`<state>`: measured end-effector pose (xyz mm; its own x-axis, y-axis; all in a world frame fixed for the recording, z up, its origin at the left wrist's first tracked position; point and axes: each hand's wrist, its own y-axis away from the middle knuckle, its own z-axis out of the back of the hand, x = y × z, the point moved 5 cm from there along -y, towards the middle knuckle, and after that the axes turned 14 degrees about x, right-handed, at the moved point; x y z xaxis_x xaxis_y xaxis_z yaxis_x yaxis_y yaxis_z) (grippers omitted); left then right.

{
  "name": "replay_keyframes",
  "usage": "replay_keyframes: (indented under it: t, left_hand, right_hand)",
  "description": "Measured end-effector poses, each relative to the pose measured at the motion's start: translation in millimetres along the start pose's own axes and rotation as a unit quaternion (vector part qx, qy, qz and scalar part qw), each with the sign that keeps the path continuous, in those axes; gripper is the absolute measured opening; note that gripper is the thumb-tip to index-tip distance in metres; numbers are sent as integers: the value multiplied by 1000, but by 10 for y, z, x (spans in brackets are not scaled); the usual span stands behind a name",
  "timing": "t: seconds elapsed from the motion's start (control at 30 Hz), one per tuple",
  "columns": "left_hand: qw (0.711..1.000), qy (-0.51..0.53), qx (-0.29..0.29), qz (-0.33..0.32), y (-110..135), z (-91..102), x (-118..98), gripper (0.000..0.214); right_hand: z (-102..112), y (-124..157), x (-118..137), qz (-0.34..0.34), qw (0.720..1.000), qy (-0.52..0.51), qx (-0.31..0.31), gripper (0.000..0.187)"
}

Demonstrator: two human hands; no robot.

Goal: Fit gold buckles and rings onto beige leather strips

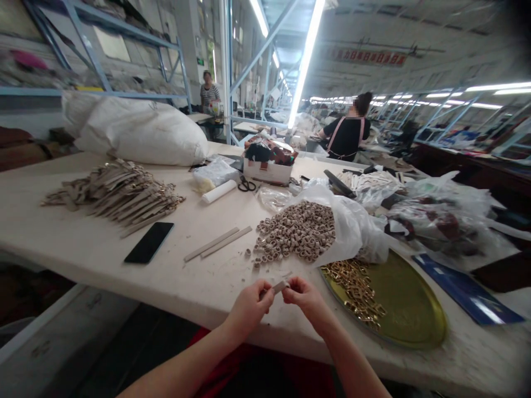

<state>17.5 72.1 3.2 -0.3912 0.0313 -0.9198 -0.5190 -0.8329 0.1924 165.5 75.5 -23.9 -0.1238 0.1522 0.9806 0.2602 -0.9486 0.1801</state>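
Near the table's front edge, my left hand (250, 305) pinches a short beige strap (279, 287) between thumb and fingers. My right hand (306, 302) is closed at the strap's other end; whether a small loop sits in those fingertips is too small to tell. Just beyond both hands, a heap of small beige strap loops (296, 232) spills from a clear plastic bag (357, 229). Two flat beige strips (226, 242) lie side by side to the left of the heap. Gold metal buckles (359, 293) rest on a round olive-gold tray (415, 309) at right.
A phone (149, 243) and a pile of beige straps (120, 193) lie left on the table (199, 287). Farther back are scissors (246, 184), a white roll (219, 191), a box (267, 171) and a large white sack (141, 130). A blue folder (467, 287) lies right. Two people (346, 132) are beyond.
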Motion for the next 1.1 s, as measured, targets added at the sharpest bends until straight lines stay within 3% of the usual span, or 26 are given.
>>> replay_keyframes:
  t: [0.07,0.17,0.3,0.43,0.53,0.7,0.87,1.1]
  left_hand:
    - [1000,-28,-7,-1,21,0,-35,24]
    - [998,-67,-11,-1,60,-12,-47,24]
    - [996,-87,2,1,113,-49,-35,24]
    - [994,-102,42,21,118,-76,-39,22]
    - [990,-119,71,23,86,-101,-60,22]
    - [996,-24,79,33,33,-178,-55,25]
    - [989,106,106,14,22,-223,-55,17]
    - [984,143,98,38,3,-196,69,23]
  right_hand:
    - [-86,97,23,-10,988,-151,10,26]
    - [-122,198,9,-29,974,-223,-7,33]
    - [-65,260,-42,10,985,-164,-49,30]
    - [-55,314,-48,49,994,-79,-53,23]
    - [-82,328,-48,51,992,-104,-50,25]
    - [-182,256,-85,27,987,-159,-15,28]
    - [-190,260,-127,7,977,-206,-49,32]
    - [-308,378,-32,30,961,-270,-44,40]
